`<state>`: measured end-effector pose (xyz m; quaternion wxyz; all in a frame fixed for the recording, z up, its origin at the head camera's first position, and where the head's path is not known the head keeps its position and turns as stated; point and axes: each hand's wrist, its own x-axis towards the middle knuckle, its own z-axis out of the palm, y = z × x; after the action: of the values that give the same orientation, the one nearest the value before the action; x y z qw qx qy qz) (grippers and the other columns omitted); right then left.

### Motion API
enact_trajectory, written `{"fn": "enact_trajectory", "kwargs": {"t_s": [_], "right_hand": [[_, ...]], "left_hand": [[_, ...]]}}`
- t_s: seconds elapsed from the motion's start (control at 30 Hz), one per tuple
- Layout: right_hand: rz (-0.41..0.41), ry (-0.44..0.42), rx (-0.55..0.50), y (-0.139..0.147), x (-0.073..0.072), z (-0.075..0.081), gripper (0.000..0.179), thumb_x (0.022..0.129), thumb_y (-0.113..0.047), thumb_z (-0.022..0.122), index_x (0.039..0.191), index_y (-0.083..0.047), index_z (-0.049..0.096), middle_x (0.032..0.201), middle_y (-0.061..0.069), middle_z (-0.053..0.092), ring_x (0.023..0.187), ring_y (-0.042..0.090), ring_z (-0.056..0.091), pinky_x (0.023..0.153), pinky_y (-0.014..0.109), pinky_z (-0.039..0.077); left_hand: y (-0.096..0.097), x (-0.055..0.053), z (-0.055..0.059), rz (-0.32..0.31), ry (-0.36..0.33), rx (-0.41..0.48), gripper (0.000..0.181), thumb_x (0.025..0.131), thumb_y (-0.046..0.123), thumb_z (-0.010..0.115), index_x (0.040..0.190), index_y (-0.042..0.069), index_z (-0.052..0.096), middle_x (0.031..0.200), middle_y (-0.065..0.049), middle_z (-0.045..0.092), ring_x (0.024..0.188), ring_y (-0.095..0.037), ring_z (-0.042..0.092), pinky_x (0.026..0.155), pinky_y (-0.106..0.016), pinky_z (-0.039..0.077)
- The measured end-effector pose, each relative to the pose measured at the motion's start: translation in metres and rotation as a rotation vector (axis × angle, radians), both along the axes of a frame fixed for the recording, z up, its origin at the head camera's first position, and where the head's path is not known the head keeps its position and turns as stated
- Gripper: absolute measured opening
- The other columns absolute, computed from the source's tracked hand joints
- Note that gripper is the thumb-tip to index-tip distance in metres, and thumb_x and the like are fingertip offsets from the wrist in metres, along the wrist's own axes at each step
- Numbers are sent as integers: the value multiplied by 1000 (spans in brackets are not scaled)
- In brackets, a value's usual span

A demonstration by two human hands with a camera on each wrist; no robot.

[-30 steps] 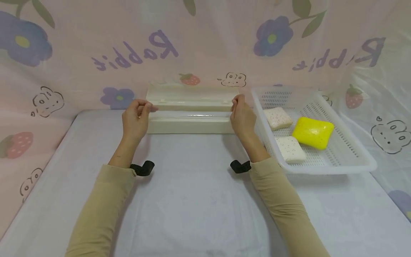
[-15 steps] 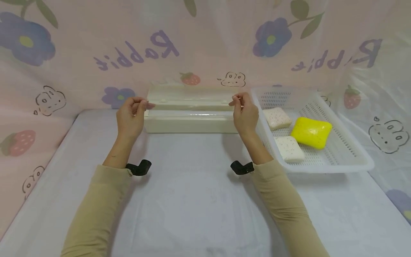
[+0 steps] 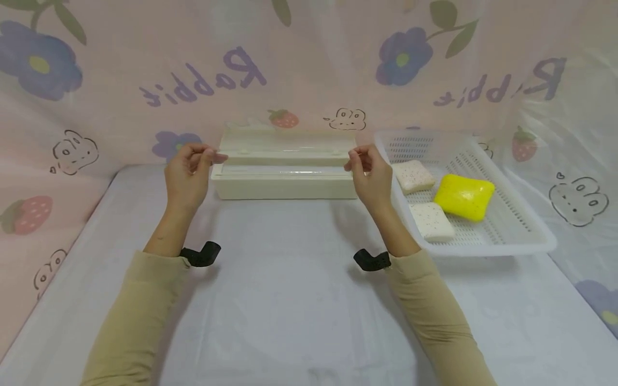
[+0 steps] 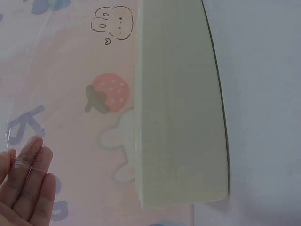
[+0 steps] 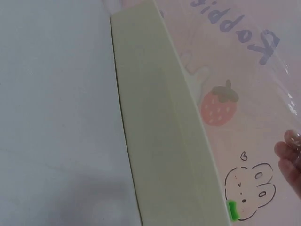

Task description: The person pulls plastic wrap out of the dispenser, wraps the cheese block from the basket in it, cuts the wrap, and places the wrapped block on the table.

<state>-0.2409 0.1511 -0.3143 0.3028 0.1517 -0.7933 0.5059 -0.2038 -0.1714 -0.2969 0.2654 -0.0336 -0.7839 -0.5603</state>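
Note:
A cream cling film dispenser point(image 3: 289, 190) stands at the back of the table with its lid point(image 3: 289, 140) raised, showing a glossy roll inside. Above its left end, my left hand point(image 3: 187, 176) pinches one corner of a clear sheet of cling film point(image 5: 292, 106) between thumb and index finger. In the left wrist view the film shows creased across the fingertips point(image 4: 32, 149). My right hand point(image 3: 374, 179) pinches the film's other corner above the dispenser's right end. Between the hands the sheet is so clear that it shows mainly as glints in the wrist views.
To the right, a white perforated basket point(image 3: 487, 250) holds two speckled whitish blocks point(image 3: 432, 221) and a bright yellow pillow-shaped block point(image 3: 464, 197). A patterned curtain point(image 3: 309, 69) rises right behind the dispenser. White cloth point(image 3: 289, 300) covers the table.
My hands have spread wider apart, the left shifting left and the right slightly right, both still pinching the film. More of the dispenser's ends now shows between them.

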Motion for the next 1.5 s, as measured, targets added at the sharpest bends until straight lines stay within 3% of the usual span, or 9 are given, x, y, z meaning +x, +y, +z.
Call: {"fn": "enact_trajectory", "kwargs": {"t_s": [0.33,0.57,0.73,0.87,1.2,1.37,1.5], "right_hand": [[57,6,-111,2,12,5,21,95,-10,59,95,11,61,80,25,67,67,1,62,65,17,52],[139,52,-198,1,17,16,22,95,-9,59,93,13,59,82,27,68,69,11,67,64,21,55],[176,65,-262,-1,21,24,18,95,-6,58,92,12,59,77,6,73,68,10,68,64,23,56],[194,79,-297,-2,24,31,13,94,-5,59,89,7,62,76,-6,72,68,11,69,63,23,56],[207,109,-346,1,27,49,7,94,-5,60,89,-2,64,77,-7,72,70,11,70,64,23,57],[213,140,-354,1,30,59,7,94,-6,60,89,-7,65,77,-6,72,70,11,70,64,24,57],[224,168,-368,-1,33,66,9,94,-4,59,89,-5,66,77,-4,73,70,12,70,65,23,57]], "left_hand": [[-4,11,4,-70,40,35,23,96,14,58,101,-8,60,74,27,65,76,4,67,85,-16,51],[-6,16,11,-78,85,81,16,95,11,58,96,-5,62,76,22,68,77,1,68,80,-16,53],[-6,21,19,-83,95,103,11,95,11,59,93,1,64,78,18,70,79,-1,68,77,-15,53],[-6,25,25,-106,146,121,10,94,9,60,93,0,64,78,16,71,77,-3,69,75,-16,53],[-4,27,40,-160,280,159,13,92,5,61,93,-8,64,77,9,73,72,-6,69,70,-18,52],[-3,29,49,-212,304,240,5,91,2,62,91,-2,66,77,4,73,73,-7,70,71,-17,53],[-3,32,55,-200,342,231,5,91,2,62,89,0,66,77,4,74,73,-8,70,70,-18,53]]}}
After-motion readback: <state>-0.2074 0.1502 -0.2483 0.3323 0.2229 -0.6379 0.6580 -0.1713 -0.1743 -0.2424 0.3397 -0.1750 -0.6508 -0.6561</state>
